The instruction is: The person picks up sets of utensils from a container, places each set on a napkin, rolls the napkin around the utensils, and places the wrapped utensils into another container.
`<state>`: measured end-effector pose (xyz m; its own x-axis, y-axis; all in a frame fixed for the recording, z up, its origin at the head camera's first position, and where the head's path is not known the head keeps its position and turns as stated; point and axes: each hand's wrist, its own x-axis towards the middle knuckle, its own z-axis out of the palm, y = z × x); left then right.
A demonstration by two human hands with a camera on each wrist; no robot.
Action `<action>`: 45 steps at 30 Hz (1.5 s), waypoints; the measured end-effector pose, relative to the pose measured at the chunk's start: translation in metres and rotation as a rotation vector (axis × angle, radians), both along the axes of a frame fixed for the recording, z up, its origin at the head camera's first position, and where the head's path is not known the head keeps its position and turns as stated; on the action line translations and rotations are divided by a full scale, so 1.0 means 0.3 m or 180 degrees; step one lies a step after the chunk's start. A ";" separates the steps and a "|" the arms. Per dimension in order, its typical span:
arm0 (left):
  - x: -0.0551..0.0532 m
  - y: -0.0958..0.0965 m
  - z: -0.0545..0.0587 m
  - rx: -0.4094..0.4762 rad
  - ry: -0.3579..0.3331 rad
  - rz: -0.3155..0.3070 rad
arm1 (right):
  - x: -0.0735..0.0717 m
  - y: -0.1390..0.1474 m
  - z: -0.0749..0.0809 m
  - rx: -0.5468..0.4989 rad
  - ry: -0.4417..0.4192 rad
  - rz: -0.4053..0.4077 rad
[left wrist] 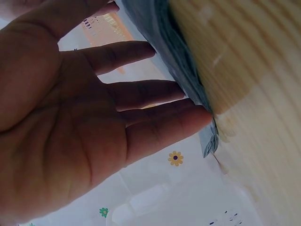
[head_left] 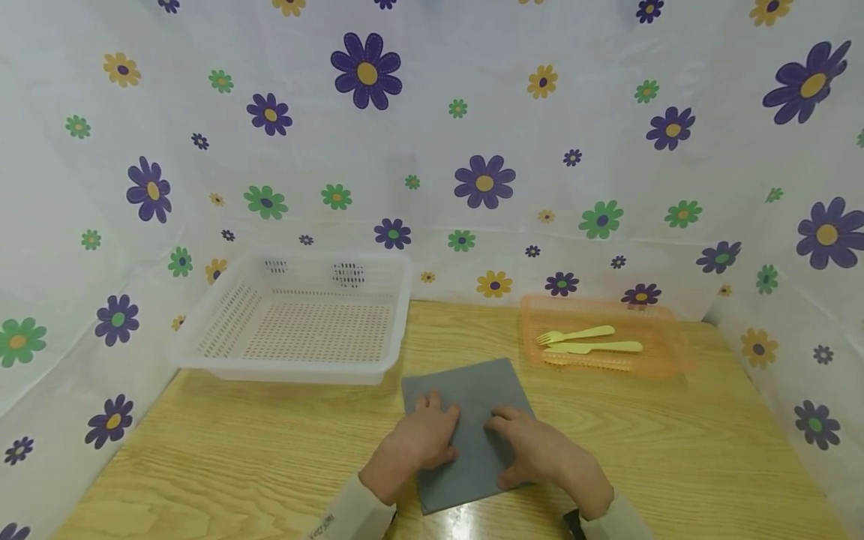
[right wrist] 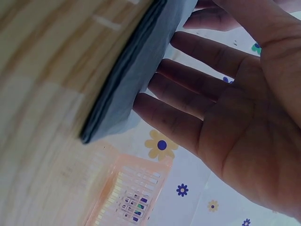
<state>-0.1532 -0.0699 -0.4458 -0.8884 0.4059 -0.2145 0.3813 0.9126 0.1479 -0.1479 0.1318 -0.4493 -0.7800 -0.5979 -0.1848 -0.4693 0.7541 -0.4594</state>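
Smooth grey cloth [head_left: 471,439] evenly toward twelve o'clock, using extended fingers [left wrist: 164,129] of left hand [head_left: 420,436] and right hand [head_left: 540,448], gripping nothing.

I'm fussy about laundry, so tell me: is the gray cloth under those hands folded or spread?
Folded: the gray cloth shows stacked layers along its edge in the right wrist view.

A grey cloth [head_left: 472,435], folded into a flat, layered rectangle, lies slightly askew on the wooden table [head_left: 270,457].
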 end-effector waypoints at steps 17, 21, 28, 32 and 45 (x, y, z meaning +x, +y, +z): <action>-0.013 -0.004 0.008 0.0021 0.0077 -0.0106 | -0.006 -0.001 0.003 0.0024 -0.0008 -0.0015; -0.014 -0.006 0.007 0.0020 0.0103 -0.0132 | -0.008 0.000 -0.001 0.0013 0.0047 0.0022; -0.013 -0.006 0.012 0.0000 0.0113 -0.0141 | -0.012 0.002 -0.003 0.0046 0.0099 0.0050; -0.011 -0.007 0.015 0.0023 0.0097 -0.0139 | -0.008 0.003 -0.003 0.0038 0.0108 0.0069; -0.005 -0.009 0.005 0.0061 0.0102 -0.0145 | -0.002 0.002 -0.004 0.0052 0.0121 0.0059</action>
